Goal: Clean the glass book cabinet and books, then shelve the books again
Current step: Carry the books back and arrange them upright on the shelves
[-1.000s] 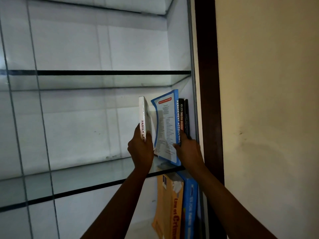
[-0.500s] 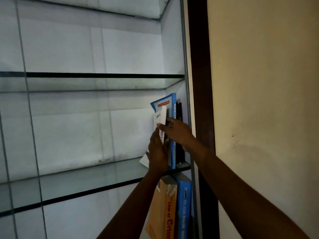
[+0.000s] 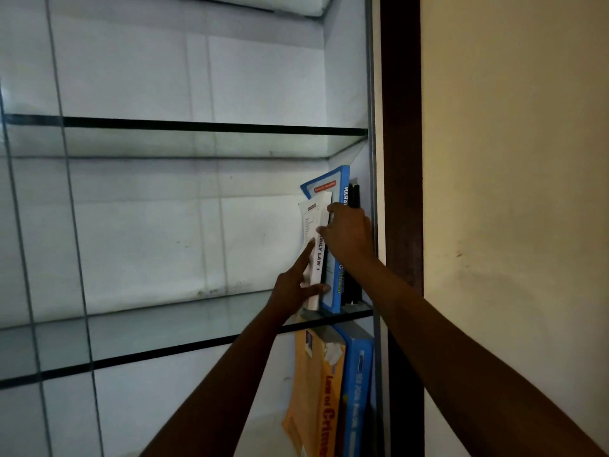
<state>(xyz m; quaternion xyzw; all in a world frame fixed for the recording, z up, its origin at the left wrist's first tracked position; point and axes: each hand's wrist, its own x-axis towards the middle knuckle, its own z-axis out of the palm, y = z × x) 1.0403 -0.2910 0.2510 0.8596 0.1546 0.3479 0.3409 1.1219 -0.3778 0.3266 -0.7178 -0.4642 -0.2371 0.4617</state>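
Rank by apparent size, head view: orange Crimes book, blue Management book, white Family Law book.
Largest, unranked: orange book and blue book look alike; orange is nearer, cropped.
Smallest: white book.

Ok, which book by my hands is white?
The Family Law book, leftmost, touched by the left hand; the blue book and black books stand right of it.

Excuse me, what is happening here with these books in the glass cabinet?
A person is shelving a white book, Family Law 1, on the glass shelf beside a blue book at the right end. The left hand presses flat against its lower part; the right hand touches its top, grip hidden. Dark books stand right of the blue one. An orange book stands below that shelf.
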